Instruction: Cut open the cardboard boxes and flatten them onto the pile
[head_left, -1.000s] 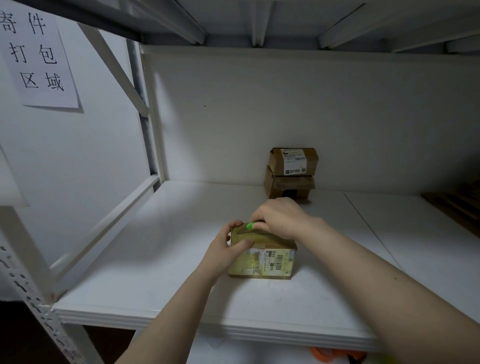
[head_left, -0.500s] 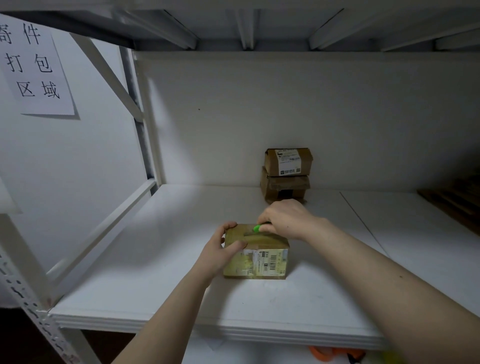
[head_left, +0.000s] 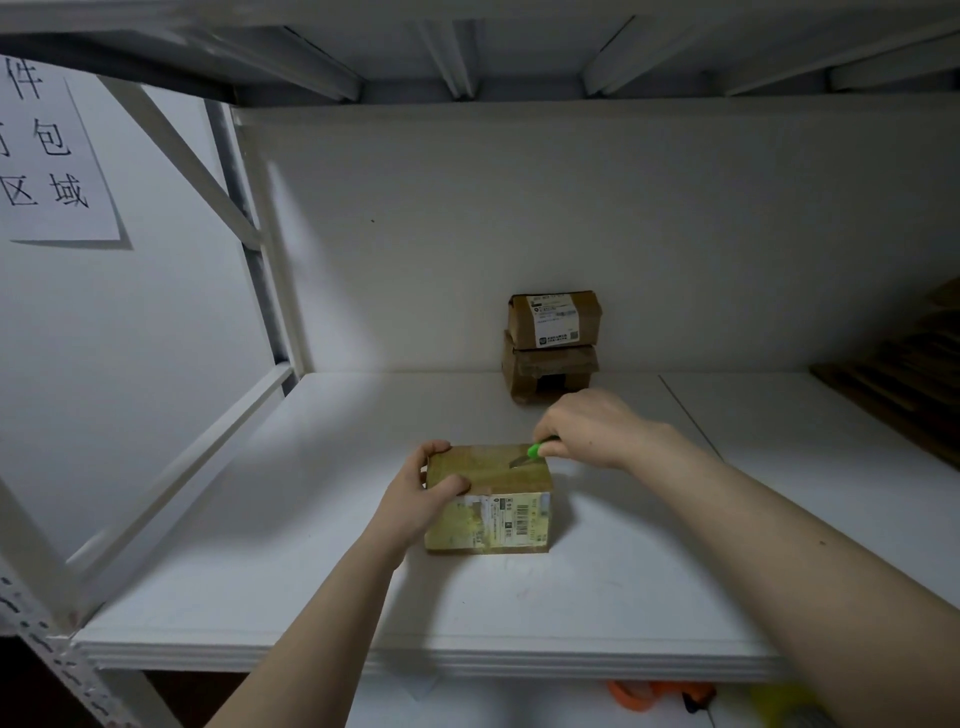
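Cardboard box (head_left: 488, 470) sits unflattened, its top being slit: left hand (head_left: 415, 501) grips its left edge, right hand (head_left: 589, 426) clasps a green knife (head_left: 531, 451), two more boxes (head_left: 553, 343) wait behind it.

A box (head_left: 488, 499) sits on the shelf (head_left: 260, 545) before us, near its front middle. Our left hand (head_left: 415, 499) grips its left side. Our right hand (head_left: 587, 426) holds a knife (head_left: 530, 453) on its top, toward the far right edge. Behind it, two stacked boxes (head_left: 555, 318) stand against the back wall. Flattened cardboard (head_left: 904, 384) lies at the far right.
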